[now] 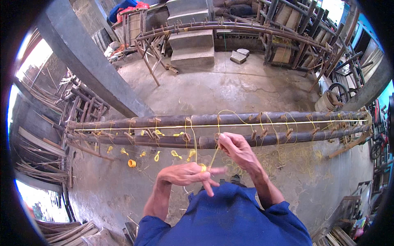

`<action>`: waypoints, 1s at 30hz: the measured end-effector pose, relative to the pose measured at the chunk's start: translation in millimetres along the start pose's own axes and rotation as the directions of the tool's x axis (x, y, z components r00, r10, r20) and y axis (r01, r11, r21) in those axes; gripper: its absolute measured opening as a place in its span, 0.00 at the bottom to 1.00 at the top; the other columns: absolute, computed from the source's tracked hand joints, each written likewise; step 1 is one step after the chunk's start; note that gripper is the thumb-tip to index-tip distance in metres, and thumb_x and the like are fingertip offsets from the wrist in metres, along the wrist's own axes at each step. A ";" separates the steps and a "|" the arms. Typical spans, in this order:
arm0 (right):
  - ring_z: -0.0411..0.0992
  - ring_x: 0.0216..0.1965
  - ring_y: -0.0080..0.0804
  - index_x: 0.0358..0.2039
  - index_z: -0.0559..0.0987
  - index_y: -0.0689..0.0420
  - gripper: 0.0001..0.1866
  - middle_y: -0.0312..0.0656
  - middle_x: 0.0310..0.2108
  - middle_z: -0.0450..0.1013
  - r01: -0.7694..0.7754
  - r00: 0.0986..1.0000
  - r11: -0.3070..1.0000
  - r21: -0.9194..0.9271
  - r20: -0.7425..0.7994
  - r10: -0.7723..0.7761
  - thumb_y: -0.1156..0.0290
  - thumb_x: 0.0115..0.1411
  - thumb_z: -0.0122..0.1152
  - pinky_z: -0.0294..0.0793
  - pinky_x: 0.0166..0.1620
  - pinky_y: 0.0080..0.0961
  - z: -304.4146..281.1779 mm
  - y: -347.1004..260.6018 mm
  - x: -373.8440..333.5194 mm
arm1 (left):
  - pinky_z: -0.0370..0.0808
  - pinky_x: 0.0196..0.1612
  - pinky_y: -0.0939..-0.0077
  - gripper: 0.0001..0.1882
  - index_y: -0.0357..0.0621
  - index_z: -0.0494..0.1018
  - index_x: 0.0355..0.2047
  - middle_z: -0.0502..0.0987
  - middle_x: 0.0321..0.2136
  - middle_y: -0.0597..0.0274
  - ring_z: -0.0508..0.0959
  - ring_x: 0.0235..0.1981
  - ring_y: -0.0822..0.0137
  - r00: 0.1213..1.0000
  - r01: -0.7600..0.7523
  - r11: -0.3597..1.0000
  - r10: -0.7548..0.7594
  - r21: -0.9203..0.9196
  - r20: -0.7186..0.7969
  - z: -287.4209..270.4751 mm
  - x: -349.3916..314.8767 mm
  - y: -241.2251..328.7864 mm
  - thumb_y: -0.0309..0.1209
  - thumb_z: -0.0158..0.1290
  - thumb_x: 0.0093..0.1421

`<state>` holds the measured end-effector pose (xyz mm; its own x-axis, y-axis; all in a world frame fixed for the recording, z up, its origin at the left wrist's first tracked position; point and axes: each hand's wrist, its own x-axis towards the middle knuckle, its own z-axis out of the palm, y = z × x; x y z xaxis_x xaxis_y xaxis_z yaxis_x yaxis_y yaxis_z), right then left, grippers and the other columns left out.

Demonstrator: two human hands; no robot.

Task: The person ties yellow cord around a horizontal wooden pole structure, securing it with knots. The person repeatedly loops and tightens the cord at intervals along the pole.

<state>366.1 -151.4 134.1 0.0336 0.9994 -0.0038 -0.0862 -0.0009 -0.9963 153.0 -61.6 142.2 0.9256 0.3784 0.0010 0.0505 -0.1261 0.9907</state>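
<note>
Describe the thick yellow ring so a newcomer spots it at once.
Find the long dark poles crossing the view. Below their left half in the picture, left of the left hand, is a thick yellow ring. Small yellow string bundles neighbour it, but it alone is a solid-looking round band, lowest of the group.

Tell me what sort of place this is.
Probably a craft workshop: a pegged pole frame strung with yellow cord, and a pile of long strips at the left.
</note>
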 end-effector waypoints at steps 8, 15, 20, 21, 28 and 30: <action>0.56 0.23 0.11 0.24 0.73 0.56 0.20 0.23 0.19 0.60 0.048 0.992 0.998 0.037 0.111 -0.052 0.59 0.70 0.43 0.56 0.25 0.14 10.2 -7.0 -2.5 | 0.59 0.63 0.61 0.24 0.49 0.64 0.60 0.54 0.66 0.55 0.63 0.62 0.56 0.914 0.293 0.956 -0.282 0.006 0.291 -13.2 3.2 17.3 0.46 0.35 0.70; 0.57 0.25 0.12 0.25 0.72 0.57 0.19 0.24 0.21 0.62 -0.057 0.972 0.998 -0.004 0.229 0.057 0.59 0.69 0.44 0.57 0.26 0.16 23.1 32.5 -8.0 | 0.64 0.59 0.67 0.26 0.47 0.63 0.61 0.64 0.60 0.53 0.67 0.59 0.58 0.958 -0.106 0.919 -0.008 -0.379 -0.287 1.7 8.7 35.5 0.47 0.37 0.69; 0.57 0.25 0.13 0.24 0.71 0.57 0.19 0.24 0.23 0.61 -0.005 0.999 0.999 0.040 0.037 0.004 0.60 0.69 0.44 0.58 0.27 0.16 5.0 5.7 13.8 | 0.61 0.62 0.68 0.24 0.41 0.68 0.56 0.52 0.64 0.57 0.55 0.64 0.63 0.924 0.228 0.972 -0.196 -0.059 0.329 -4.4 -7.1 -11.3 0.44 0.40 0.69; 0.57 0.26 0.13 0.25 0.71 0.58 0.19 0.24 0.23 0.61 0.040 0.999 0.999 0.030 0.018 -0.040 0.60 0.69 0.44 0.59 0.28 0.17 9.8 20.9 15.1 | 0.61 0.62 0.67 0.23 0.40 0.70 0.55 0.43 0.69 0.60 0.50 0.68 0.64 0.941 0.102 0.976 -0.032 -0.193 0.337 -2.6 -8.7 -14.8 0.43 0.41 0.68; 0.59 0.28 0.15 0.27 0.73 0.59 0.18 0.26 0.24 0.62 -0.048 0.986 0.997 0.065 0.161 0.037 0.59 0.69 0.46 0.61 0.30 0.18 12.0 0.5 -0.6 | 0.59 0.62 0.56 0.30 0.44 0.59 0.62 0.49 0.68 0.60 0.61 0.63 0.58 0.908 0.325 0.940 -0.342 0.107 0.241 -22.6 -0.9 -11.0 0.50 0.40 0.67; 0.59 0.28 0.15 0.28 0.73 0.59 0.18 0.26 0.24 0.62 0.001 0.999 1.000 0.027 0.053 -0.003 0.59 0.69 0.46 0.60 0.30 0.18 4.3 12.8 12.5 | 0.62 0.61 0.60 0.29 0.45 0.57 0.64 0.58 0.64 0.57 0.68 0.57 0.59 0.937 0.184 0.979 -0.149 -0.082 0.317 -11.8 1.0 3.7 0.48 0.37 0.68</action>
<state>361.1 -138.7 121.6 -0.0192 0.9998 0.0035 -0.1133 0.0013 -0.9936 149.7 -50.9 147.4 0.9783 0.0823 -0.1901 0.1889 0.0215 0.9818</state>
